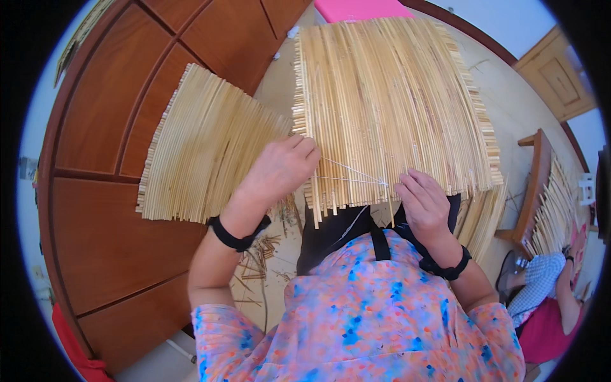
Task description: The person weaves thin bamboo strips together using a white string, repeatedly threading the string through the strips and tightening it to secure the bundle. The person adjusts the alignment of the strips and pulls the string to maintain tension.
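Head view: a second straw mat (203, 146) lies left of the held straw mat (388, 102), against a wooden cabinet (108, 210). Straws run away from the person. Left hand (280, 169) pinches the mat's edge; right hand (423, 204) fingers pinch white thread (350, 172).

Bright even daylight, soft shadows, sharp centre, strong fisheye bending (black vignette at the rim)

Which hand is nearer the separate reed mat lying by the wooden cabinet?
Left. The left hand sits at the right edge of the separate reed mat, seemingly overlapping it. The right hand is well off to the right, under the larger reed mat, holding a thin thread.
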A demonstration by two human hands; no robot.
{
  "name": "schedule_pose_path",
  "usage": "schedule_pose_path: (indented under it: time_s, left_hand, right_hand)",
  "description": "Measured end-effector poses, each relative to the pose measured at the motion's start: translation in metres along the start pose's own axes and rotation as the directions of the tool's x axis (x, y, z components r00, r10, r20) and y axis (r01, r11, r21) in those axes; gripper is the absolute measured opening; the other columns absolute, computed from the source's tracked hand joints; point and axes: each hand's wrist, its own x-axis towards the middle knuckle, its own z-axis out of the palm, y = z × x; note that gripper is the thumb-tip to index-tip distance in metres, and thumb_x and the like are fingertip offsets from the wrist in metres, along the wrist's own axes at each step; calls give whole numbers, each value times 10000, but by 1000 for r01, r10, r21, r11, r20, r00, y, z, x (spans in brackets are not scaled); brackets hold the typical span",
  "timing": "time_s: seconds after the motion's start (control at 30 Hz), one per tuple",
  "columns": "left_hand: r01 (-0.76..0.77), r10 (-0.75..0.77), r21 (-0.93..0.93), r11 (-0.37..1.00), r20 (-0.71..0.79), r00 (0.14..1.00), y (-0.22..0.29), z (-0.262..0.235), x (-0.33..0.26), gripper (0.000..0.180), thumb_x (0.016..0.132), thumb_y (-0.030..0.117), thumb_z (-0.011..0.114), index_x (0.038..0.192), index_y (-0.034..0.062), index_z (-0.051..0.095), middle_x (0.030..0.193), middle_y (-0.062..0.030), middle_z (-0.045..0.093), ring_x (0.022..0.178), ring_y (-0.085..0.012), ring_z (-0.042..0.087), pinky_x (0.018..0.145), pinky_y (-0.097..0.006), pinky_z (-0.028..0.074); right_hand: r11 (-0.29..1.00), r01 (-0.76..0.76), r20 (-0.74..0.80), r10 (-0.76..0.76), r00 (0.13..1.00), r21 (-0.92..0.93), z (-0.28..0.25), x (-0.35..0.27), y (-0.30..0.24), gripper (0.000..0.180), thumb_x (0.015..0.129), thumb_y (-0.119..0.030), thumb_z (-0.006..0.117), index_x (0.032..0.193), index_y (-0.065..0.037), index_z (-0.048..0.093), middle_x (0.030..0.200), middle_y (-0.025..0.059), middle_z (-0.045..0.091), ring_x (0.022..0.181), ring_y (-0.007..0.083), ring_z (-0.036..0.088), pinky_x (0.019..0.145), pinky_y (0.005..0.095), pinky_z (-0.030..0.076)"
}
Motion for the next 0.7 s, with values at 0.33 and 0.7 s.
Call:
schedule_pose_path:
  time_s: [0.33,0.7]
  left_hand:
    - [-155,151,55,986,75,986,-20,-1,14,123,745,98,667,769,73,549,780,-54,525,731,-224,618,584,-349,526]
    - [253,-245,-257,933,61,968,-30,-4,-72,128,736,69,693,792,45,580,805,-70,575,696,-270,618,603,-382,502]
  right_hand:
    - [1000,-12,6,12,1000,-12,2,-2,2,244,768,-50,664,1002,-23,731,1067,115,719,1059,331,696,916,452,579]
    - [1000,-30,-12,30,999,-1,5,-4,1,203,791,-20,697,989,-19,739,1068,117,733,1054,338,706,915,450,574]
